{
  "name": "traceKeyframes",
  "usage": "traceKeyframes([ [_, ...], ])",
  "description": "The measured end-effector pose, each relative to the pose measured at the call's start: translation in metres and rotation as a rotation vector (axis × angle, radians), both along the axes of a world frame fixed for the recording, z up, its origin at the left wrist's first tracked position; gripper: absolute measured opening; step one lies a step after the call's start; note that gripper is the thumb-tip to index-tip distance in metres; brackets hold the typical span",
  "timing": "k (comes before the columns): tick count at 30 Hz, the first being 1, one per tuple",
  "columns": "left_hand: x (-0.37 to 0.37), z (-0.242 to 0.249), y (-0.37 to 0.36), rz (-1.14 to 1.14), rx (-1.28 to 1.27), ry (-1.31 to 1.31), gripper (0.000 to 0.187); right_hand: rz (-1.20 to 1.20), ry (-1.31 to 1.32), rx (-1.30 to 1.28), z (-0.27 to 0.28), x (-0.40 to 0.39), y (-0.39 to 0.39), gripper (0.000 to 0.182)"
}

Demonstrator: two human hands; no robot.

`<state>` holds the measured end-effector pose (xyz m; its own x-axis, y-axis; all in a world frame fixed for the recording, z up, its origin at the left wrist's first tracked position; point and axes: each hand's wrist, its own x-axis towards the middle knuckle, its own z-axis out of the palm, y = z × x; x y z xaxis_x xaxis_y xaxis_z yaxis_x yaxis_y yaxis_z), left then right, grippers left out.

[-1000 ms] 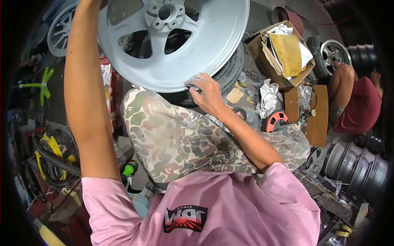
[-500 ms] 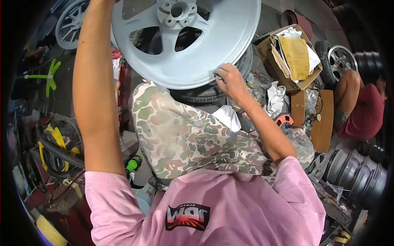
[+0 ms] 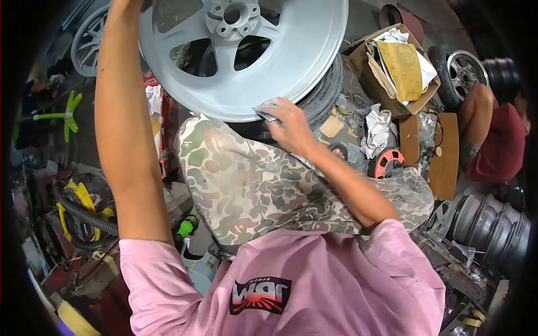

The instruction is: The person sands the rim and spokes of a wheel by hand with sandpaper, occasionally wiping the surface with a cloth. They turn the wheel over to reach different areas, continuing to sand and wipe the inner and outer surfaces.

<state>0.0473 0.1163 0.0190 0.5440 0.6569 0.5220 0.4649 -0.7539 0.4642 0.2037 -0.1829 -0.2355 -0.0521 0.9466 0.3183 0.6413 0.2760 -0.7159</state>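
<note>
A large pale grey wheel rim (image 3: 235,92) leans in front of my knees, its spokes and hub facing me. My right hand (image 3: 290,126) is closed on a folded grey piece of sandpaper (image 3: 267,108), pressed against the lower edge of the rim. My left arm reaches up along the rim's left side, and the hand itself is cut off by the top of the view. Beneath the rim lies a black tire (image 3: 325,92).
A cardboard box (image 3: 358,61) of papers stands right of the rim, near crumpled white paper (image 3: 376,131) and a red-black round tool (image 3: 386,162). A crouching person (image 3: 496,140) is at far right beside stacked rims (image 3: 487,229). A green bottle (image 3: 187,225) lies by my left leg.
My right hand has slid left along the rim's lower edge with the sandpaper. The rim appears slightly further left and up in view, as does the surrounding scene in part.
</note>
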Motion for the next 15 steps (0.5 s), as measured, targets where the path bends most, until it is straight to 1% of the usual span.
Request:
traceKeyframes([
  [1,0.000,0.000,0.000,0.004,-0.010,0.010,0.040,0.040,-0.046,0.063,-0.018,0.017,0.001,0.028],
  [2,-0.001,-0.001,0.006,-0.032,-0.076,-0.002,0.040,-0.001,-0.153,0.128,-0.034,0.040,0.006,0.031],
  [3,0.002,0.000,0.008,-0.041,-0.076,-0.003,0.040,0.002,-0.283,0.067,-0.043,0.074,0.014,0.033],
  [5,0.001,0.002,0.009,0.016,-0.097,0.051,0.041,-0.027,-0.418,0.040,-0.041,0.099,0.023,0.033],
  [7,0.000,0.007,-0.008,0.003,-0.073,0.018,0.041,-0.109,-0.323,0.154,-0.044,0.051,0.008,0.038],
  [8,0.000,0.007,-0.014,-0.010,-0.054,0.004,0.041,-0.070,-0.102,0.015,-0.018,0.018,-0.002,0.039],
  [9,-0.004,0.005,-0.007,-0.009,-0.058,0.007,0.041,-0.068,-0.026,0.007,-0.008,-0.006,-0.005,0.041],
  [11,-0.007,-0.002,0.015,-0.054,0.016,0.038,0.041,-0.002,-0.003,0.093,-0.008,0.001,-0.004,0.042],
  [12,-0.002,-0.003,0.007,-0.023,-0.030,0.005,0.042,-0.022,-0.108,0.102,-0.025,0.020,-0.004,0.040],
  [13,0.001,0.001,0.002,-0.028,-0.017,0.002,0.042,-0.035,-0.226,0.127,-0.041,0.050,0.006,0.037],
  [14,0.001,0.003,-0.002,-0.029,-0.053,0.005,0.043,-0.064,-0.362,0.165,-0.043,0.075,0.012,0.035],
  [15,0.000,0.002,-0.005,-0.026,-0.093,0.008,0.043,-0.065,-0.366,0.164,-0.043,0.071,0.010,0.035],
])
